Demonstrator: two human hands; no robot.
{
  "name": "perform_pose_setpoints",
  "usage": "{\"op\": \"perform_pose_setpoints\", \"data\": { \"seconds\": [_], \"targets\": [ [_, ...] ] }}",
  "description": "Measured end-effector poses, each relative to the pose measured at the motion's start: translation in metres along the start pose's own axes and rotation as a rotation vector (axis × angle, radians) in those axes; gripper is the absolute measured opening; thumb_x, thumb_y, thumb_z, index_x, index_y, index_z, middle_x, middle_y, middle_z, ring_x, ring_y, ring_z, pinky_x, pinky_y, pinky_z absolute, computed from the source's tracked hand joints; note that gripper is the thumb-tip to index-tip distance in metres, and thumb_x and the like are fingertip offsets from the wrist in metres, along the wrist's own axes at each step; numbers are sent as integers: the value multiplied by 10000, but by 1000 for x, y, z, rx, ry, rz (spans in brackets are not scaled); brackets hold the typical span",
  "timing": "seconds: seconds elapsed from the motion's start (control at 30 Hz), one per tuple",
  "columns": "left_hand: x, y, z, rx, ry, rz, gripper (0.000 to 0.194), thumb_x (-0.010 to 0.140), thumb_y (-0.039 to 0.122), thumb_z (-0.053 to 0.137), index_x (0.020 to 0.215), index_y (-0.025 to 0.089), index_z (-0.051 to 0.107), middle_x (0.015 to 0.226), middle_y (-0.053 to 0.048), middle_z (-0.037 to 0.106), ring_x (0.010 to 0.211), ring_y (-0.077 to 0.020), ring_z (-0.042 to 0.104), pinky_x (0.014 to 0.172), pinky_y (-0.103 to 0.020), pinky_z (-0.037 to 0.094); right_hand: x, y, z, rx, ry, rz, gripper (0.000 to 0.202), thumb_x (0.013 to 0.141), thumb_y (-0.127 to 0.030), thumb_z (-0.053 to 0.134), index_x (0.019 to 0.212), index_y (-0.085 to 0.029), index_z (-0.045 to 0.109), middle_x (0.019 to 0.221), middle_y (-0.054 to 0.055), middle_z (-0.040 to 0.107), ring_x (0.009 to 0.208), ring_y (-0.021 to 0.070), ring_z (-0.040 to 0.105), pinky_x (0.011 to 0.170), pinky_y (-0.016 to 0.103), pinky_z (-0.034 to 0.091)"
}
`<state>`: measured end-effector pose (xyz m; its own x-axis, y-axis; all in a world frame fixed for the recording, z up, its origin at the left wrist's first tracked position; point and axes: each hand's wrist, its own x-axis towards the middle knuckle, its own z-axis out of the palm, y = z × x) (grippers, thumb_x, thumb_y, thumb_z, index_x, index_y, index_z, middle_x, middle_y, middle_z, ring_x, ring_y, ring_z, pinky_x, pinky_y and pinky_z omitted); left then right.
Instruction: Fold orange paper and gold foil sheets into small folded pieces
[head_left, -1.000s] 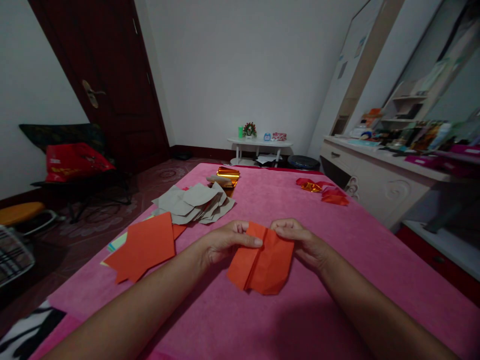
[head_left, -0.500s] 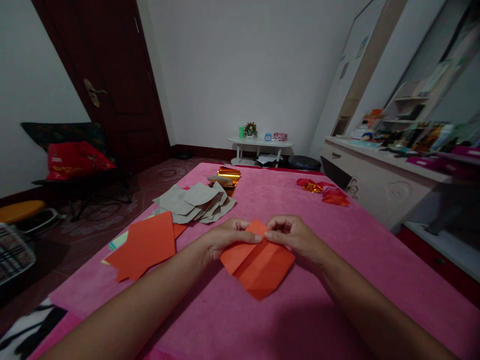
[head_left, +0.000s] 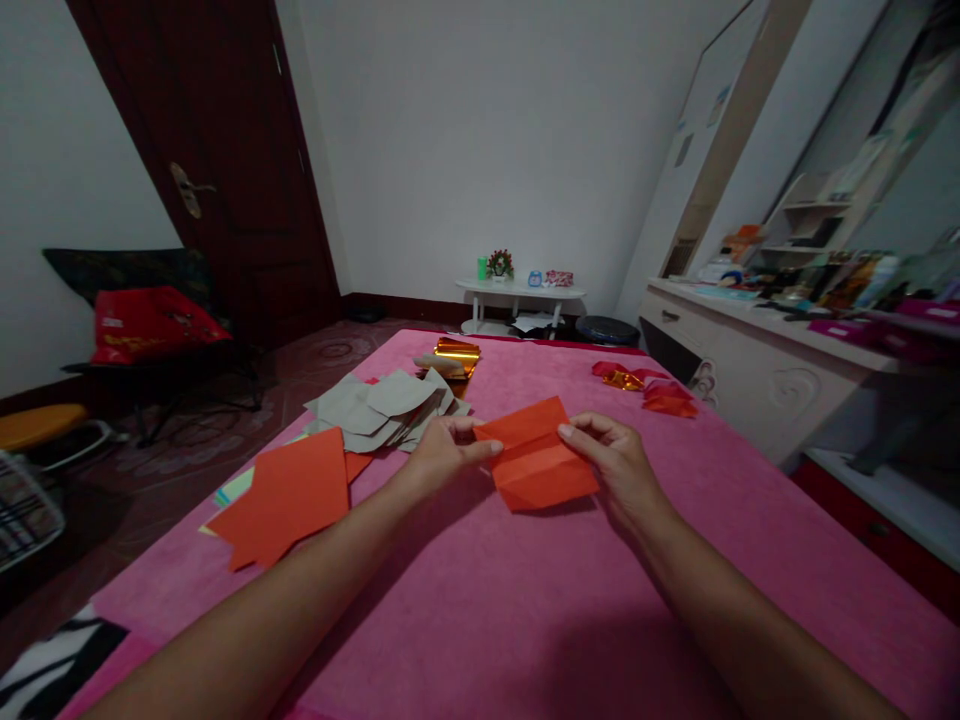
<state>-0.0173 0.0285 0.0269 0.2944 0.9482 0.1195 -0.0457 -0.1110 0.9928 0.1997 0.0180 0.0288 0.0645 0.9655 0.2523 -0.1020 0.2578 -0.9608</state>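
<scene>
An orange sheet of paper (head_left: 537, 462) with crease lines across it is held between my hands above the pink cloth. My left hand (head_left: 448, 452) pinches its left edge, thumb on top. On the opposite side, my right hand (head_left: 611, 452) grips the paper's right edge between thumb and fingers. Some of the fingers are hidden behind the sheet. Left of my left hand lies a stack of orange paper (head_left: 289, 495), with pale coloured sheets peeking out beneath. Behind that is a loose pile of grey paper pieces (head_left: 367, 405).
A gold foil roll (head_left: 456, 352) lies at the table's far left. Red and gold folded pieces (head_left: 667, 397) sit at the far right. The pink cloth (head_left: 465, 620) covers the table. A cluttered dresser (head_left: 750, 350) stands on the right, a chair with a red bag (head_left: 154, 325) on the left.
The orange paper has been opened out and turned, and now sits slightly farther from me. My hands have moved apart from its top corner to opposite edges.
</scene>
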Motion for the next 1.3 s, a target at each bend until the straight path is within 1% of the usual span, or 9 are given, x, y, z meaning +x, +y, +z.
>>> {"op": "perform_pose_setpoints", "data": {
  "seconds": [0.13,0.23,0.43,0.57,0.7,0.83,1.0,1.2,1.3],
  "targets": [
    [-3,3,-1,380,238,515,76,731,152,658,771,172,720,743,-48,677,696,-171,605,621,-276,461,5,1,-3,-95,-15,-120,175,603,-211,753,768,-188,698,717,1,653,640,141,577,595,248,445],
    [-7,6,-4,559,233,868,203,757,43,585,817,191,711,779,-40,672,763,-161,604,702,-292,468,6,-1,-4,-141,-49,-227,120,620,-147,696,727,-201,707,768,12,663,723,156,605,670,264,467],
    [-10,5,-6,715,210,1034,243,769,20,560,860,203,693,790,-37,664,751,-153,583,695,-300,456,7,-4,-5,-192,-87,-362,139,644,-94,642,681,-211,708,770,24,668,782,174,613,709,278,459],
    [-10,6,-2,620,234,924,197,756,44,585,824,190,697,784,-41,671,774,-162,599,729,-302,462,7,-3,-6,-174,-104,-344,154,643,-88,643,698,-213,714,790,21,672,789,172,614,706,271,461],
    [-5,4,2,348,270,549,76,754,160,643,801,156,702,778,-51,683,723,-162,615,684,-276,471,3,1,-4,-130,-114,-176,97,657,-192,725,753,-202,715,739,13,672,686,157,602,637,263,462],
    [0,-1,4,-12,242,251,160,708,273,709,793,139,689,706,-23,669,610,-126,580,585,-230,439,-3,4,2,-109,-147,-55,138,716,-312,719,768,-185,708,762,29,681,689,164,603,620,267,464],
    [0,-1,5,-178,245,114,229,641,324,767,735,129,691,637,-7,647,547,-93,542,550,-207,409,-5,4,5,-121,-157,-31,146,691,-318,739,736,-182,707,702,9,660,616,141,579,562,243,433],
    [-1,-5,3,-295,236,4,399,619,317,787,962,162,654,790,-38,693,625,-129,619,587,-236,464,-5,4,6,-128,-168,-20,154,687,-300,740,778,-180,706,715,8,662,618,133,582,566,240,440],
    [0,-7,3,-338,237,-28,368,628,275,775,959,164,657,777,-29,682,605,-114,608,563,-216,451,-3,7,6,-86,-134,-15,204,658,-276,767,818,-184,679,733,2,656,644,130,599,606,241,463]
  ]
}}
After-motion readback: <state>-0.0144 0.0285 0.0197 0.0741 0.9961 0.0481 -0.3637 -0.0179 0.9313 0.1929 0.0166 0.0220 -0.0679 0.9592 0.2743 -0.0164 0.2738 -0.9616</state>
